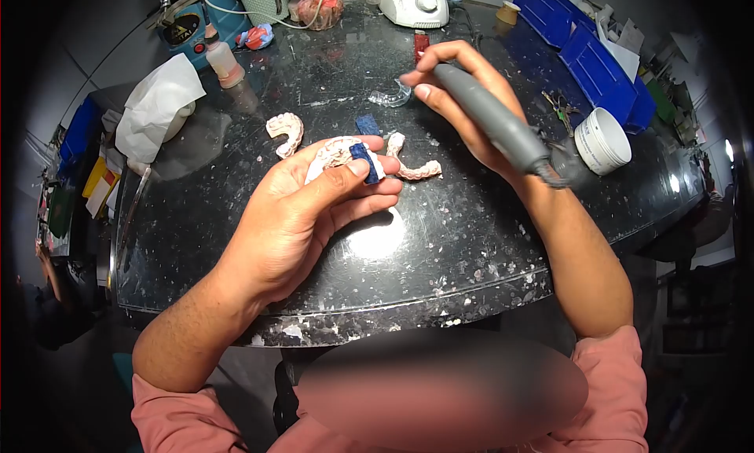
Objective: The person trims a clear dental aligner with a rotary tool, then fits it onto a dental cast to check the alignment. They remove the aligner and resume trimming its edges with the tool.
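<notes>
A dental cast (334,156) is held in the grip of the left hand (302,213), closed around it, with the thumb pressed over a blue block (363,161) at the cast's three o'clock edge and the fingers curled beneath. The cast is kept just above the desk (440,249), near the middle of the view. At two o'clock from it, a grey handpiece (491,123) is gripped pen-fashion in the right hand (463,99), the fingers shut around its narrow end; whether a bur is fitted cannot be told. The handpiece body runs toward four o'clock, over the wrist. Just beyond the left fingertips, at three o'clock, a second cast (412,164) lies on the desk, and a third cast (286,131) lies at eleven o'clock from the held one. A small blue piece (367,124) rests between them at twelve o'clock, and a clear tray (390,98) is seen just beside the right fingertips. Farther out, a white tub (602,140) stands at three o'clock, with keys (559,106) near it and blue bins (585,56) at two o'clock. A white cloth (157,107) lies at ten o'clock, a bottle (221,60) at eleven, and a white machine (414,3) at twelve o'clock on the far edge.
</notes>
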Tool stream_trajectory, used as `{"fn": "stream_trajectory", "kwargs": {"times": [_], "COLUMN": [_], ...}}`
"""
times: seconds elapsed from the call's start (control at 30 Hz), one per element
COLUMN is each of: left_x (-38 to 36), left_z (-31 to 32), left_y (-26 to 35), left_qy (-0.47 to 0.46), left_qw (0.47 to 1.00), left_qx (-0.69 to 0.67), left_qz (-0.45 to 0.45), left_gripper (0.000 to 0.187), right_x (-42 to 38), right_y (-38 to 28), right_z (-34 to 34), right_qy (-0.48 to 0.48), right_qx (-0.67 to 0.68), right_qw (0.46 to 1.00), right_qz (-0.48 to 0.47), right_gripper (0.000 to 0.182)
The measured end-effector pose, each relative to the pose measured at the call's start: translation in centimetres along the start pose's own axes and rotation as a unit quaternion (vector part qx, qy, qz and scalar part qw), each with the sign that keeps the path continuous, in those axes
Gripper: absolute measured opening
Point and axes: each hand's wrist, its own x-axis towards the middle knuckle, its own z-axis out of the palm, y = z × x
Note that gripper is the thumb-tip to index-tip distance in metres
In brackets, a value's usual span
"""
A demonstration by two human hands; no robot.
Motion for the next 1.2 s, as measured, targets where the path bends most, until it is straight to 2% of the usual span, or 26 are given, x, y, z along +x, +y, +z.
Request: {"fn": "stream_trajectory", "kwargs": {"times": [0.1,0.17,0.3,0.43,0.57,0.63,0.7,0.77,0.83,0.9,0.97,1.07,1.1,1.17,1.2], "left_x": [0.0,0.0,-0.2,0.0,-0.1,0.0,0.0,0.0,0.1,0.1,0.1,0.4,0.5,0.6,0.6], "left_z": [0.1,0.2,0.2,-0.1,-0.3,-0.3,-0.3,-0.4,-0.4,-0.5,-0.4,-0.2,-0.1,0.0,0.0], "left_y": [0.1,0.3,0.7,0.5,0.6,0.7,0.6,0.5,0.5,0.6,0.5,0.3,0.2,0.2,0.1], "left_qy": [0.013,0.019,0.031,0.017,0.019,0.015,0.015,0.019,0.012,0.001,-0.01,-0.064,-0.064,-0.082,-0.098], "left_qw": [1.0,1.0,0.999,0.999,0.999,0.998,0.998,0.998,0.998,0.997,0.996,0.99,0.99,0.987,0.987], "left_qx": [0.008,0.012,-0.013,-0.029,-0.038,-0.053,-0.052,-0.053,-0.065,-0.08,-0.094,-0.113,-0.114,-0.127,-0.117], "left_qz": [-0.001,-0.003,0.009,0.011,0.016,0.01,0.015,0.021,0.019,0.008,-0.009,-0.048,-0.052,-0.048,-0.049], "left_gripper": [0.043,0.043,0.047,0.052,0.051,0.051,0.051,0.051,0.055,0.06,0.066,0.085,0.085,0.089,0.091], "right_x": [1.1,1.4,0.8,1.0,0.5,0.4,0.4,0.0,-0.3,-1.0,-1.3,-1.8,-2.1,-2.2,-2.4], "right_y": [1.5,1.4,0.5,0.7,0.4,-0.3,-0.6,-1.8,-2.9,-5.6,-6.9,-7.4,-7.6,-7.1,-7.3], "right_z": [0.4,0.2,-0.2,0.0,0.5,0.5,0.3,0.7,1.1,1.6,2.0,3.2,3.9,4.1,4.2], "right_qy": [-0.019,-0.101,-0.103,-0.103,-0.042,-0.019,0.051,0.093,0.103,0.111,0.048,-0.009,0.006,0.009,0.019], "right_qx": [-0.051,-0.058,-0.129,-0.122,-0.178,-0.169,-0.108,0.04,0.161,0.22,0.203,0.166,0.198,0.127,0.114], "right_qw": [0.998,0.99,0.986,0.985,0.983,0.985,0.991,0.995,0.981,0.969,0.978,0.986,0.98,0.991,0.993], "right_qz": [-0.032,0.084,0.027,0.065,-0.01,-0.009,-0.058,-0.003,-0.015,0.018,-0.007,-0.016,-0.006,-0.047,-0.025], "right_gripper": [0.024,0.025,0.03,0.034,0.032,0.032,0.031,0.031,0.033,0.034,0.033,0.036,0.036,0.035,0.034]}}
